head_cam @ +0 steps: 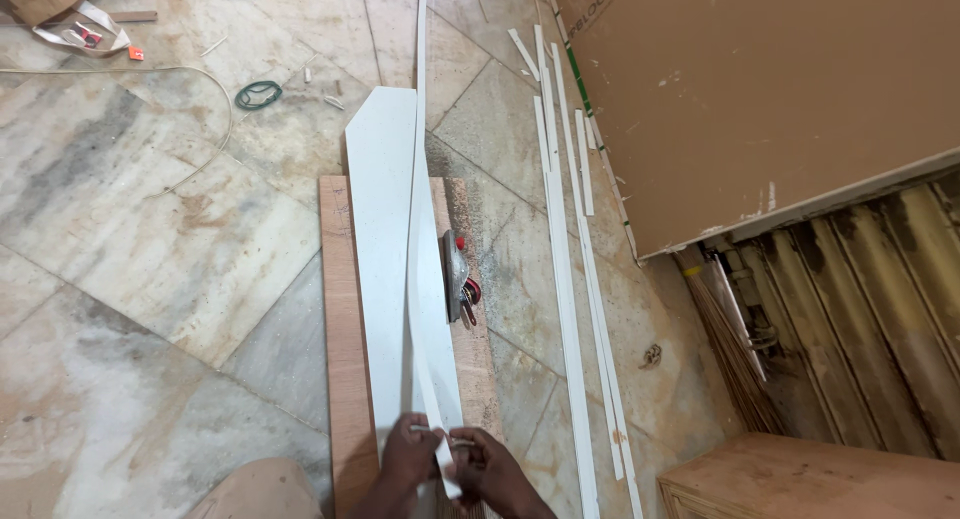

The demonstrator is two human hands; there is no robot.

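Viewed from the head camera, the person's left hand (408, 451) and right hand (487, 466) meet at the near end of a long white edge strip (414, 279), at the bottom of the frame. The fingers of both hands are closed on the strip's near end, the left hand pinching it from the left side and the right hand from the right, with the strip's tip showing between them. The strip runs away from the hands up the frame, lying along a white laminate panel (385, 239) and continuing past the panel's angled far end over the floor. The white panel rests on a brown wooden board (340, 309), which lies flat on the marble floor (150, 279). Just beside the panel's right edge, on the board, sits a small metal tool with red parts (459, 277); its kind cannot be told. To the right, well apart from the hands, several thin white offcut strips (565, 269) lie roughly parallel on the floor. A large brown sheet (760, 89) leans or lies at the upper right, and a brown wooden box corner (810, 479) shows at the lower right. A green coil of wire (258, 95) lies on the floor at the upper left.
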